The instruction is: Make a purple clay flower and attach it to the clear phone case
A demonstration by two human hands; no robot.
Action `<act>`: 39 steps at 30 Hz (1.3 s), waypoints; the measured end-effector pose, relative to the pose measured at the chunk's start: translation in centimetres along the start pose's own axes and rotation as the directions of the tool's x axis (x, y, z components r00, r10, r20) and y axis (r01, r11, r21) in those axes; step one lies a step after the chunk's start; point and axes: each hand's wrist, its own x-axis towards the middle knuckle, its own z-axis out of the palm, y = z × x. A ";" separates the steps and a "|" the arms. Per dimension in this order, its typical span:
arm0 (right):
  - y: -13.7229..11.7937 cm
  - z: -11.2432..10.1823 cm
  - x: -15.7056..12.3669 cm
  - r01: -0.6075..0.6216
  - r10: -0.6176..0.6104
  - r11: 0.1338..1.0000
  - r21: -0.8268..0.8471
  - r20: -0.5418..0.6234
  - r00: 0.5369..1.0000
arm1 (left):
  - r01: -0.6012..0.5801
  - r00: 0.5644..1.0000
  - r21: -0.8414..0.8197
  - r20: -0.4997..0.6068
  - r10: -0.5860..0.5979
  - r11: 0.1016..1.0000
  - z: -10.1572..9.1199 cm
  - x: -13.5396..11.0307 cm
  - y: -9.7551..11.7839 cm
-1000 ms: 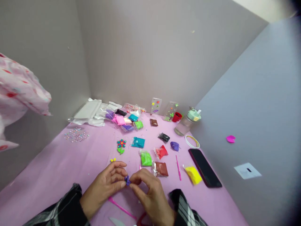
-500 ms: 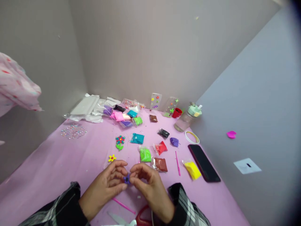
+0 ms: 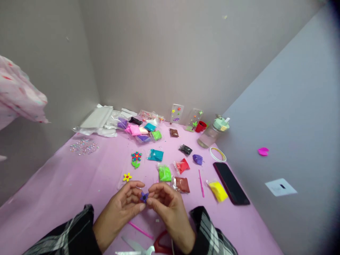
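A small purple clay flower (image 3: 144,197) with a dark centre is held between my two hands above the table. My left hand (image 3: 122,202) has its thumb and fingers curled around the flower's left side. From the other side, my right hand (image 3: 168,205) pinches its edge between thumb and fingertips. Just beyond my left hand a yellow clay flower (image 3: 127,177) with a red centre lies on a clear piece. Behind that is a red and teal clay flower (image 3: 136,156) with a green stem and leaves. A pink stick tool (image 3: 140,230) lies below my hands.
Scissors (image 3: 160,244) with red handles lie at the front edge. Clay packets in green (image 3: 164,173), brown (image 3: 181,185), red (image 3: 182,165) and yellow (image 3: 218,191) surround a second pink tool (image 3: 201,183). A phone (image 3: 231,183) and bottle (image 3: 209,136) stand right.
The purple flower has shifted slightly upward and turned a little between my fingers, showing its petals more clearly. Both hands keep their hold; the camera view has moved slightly.
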 end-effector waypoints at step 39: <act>-0.3 -0.5 0.3 -0.137 0.136 0.991 -0.008 0.169 0.976 | -0.031 0.998 0.117 -0.047 0.037 0.993 -0.2 -0.5 0.7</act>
